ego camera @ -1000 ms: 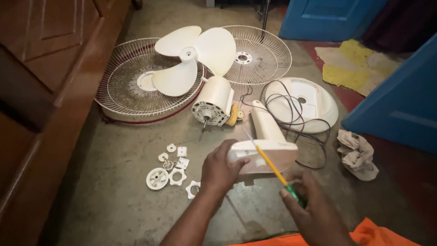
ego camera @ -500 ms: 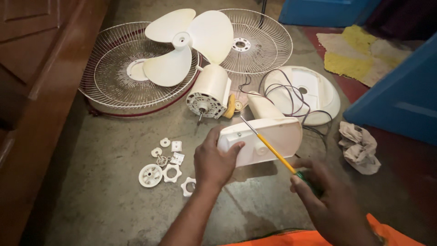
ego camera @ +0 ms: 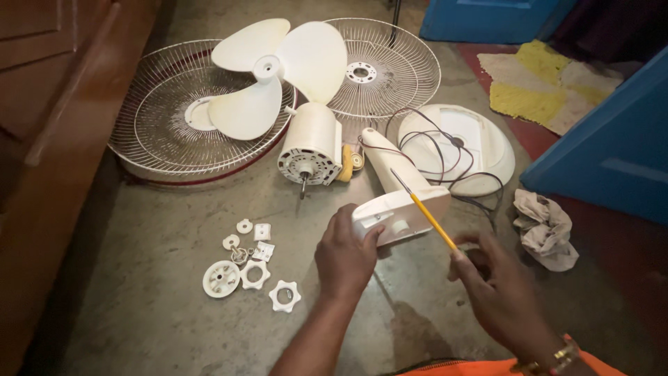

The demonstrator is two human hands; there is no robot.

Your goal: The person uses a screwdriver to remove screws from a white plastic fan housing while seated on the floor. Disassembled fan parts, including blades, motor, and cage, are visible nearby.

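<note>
My left hand grips the near end of a white fan stand housing that lies on the concrete floor. My right hand holds a yellow-handled screwdriver, its thin tip pointing up and away over the housing. Just beyond lies the white fan motor with its shaft toward me. A three-blade white fan blade rests on a wire guard.
A second wire guard and a round white base with dark cable lie behind. Small white plastic nuts and clips sit left of my hand. A crumpled rag, a blue door and wooden furniture flank the floor.
The view has moved closer and lower. My left hand has stayed on the housing; my right hand with the screwdriver has shifted slightly, the tip still over the housing.
</note>
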